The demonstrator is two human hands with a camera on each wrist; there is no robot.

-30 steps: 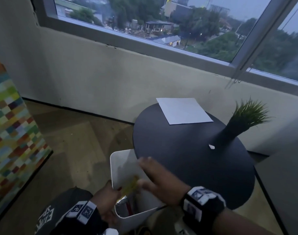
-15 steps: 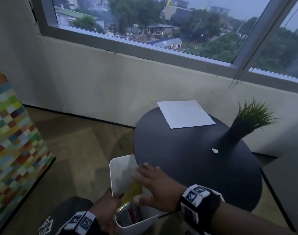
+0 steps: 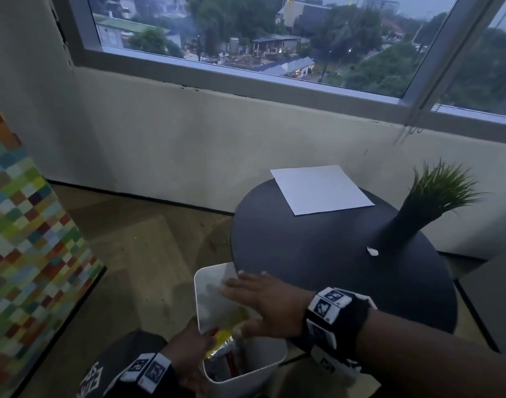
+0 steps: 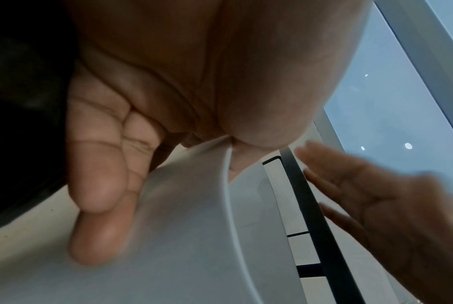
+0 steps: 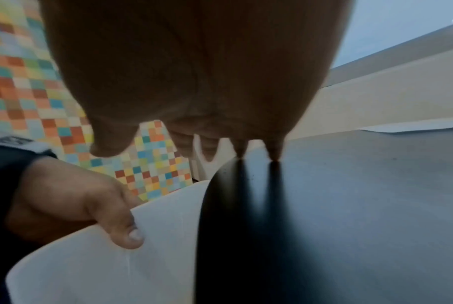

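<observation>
White plastic waste bin (image 3: 210,294), square-cornered and thin-walled, is held at the near-left edge of the round black desk (image 3: 317,254), with its mouth partly tucked beneath the desk top. Whether rim and desk touch cannot be told. The bin is gripped at its near wall by the left hand (image 3: 188,351). In the right wrist view the thumb is seen hooked over the rim, and in the left wrist view the fingers (image 4: 98,185) are laid along the outer wall. The right hand (image 3: 263,300) is kept open and flat, palm down, with its fingertips touching the desk top by the edge, above the bin's mouth. Nothing is held in it.

The bin is judged to be light, since only crumpled yellow and silver wrappers (image 3: 223,349) are seen inside. Its smooth, glossy wall is likely to be slippery and to flex under a one-sided pinch. The best hold is judged to be at the rim, where the lip stiffens the wall, with the thumb inside and the fingers outside. Support under the base would be wanted if the bin is tilted.

A small white paper scrap (image 3: 372,251) lies farther back on the desk. It is judged easier to sweep than to pinch.
</observation>
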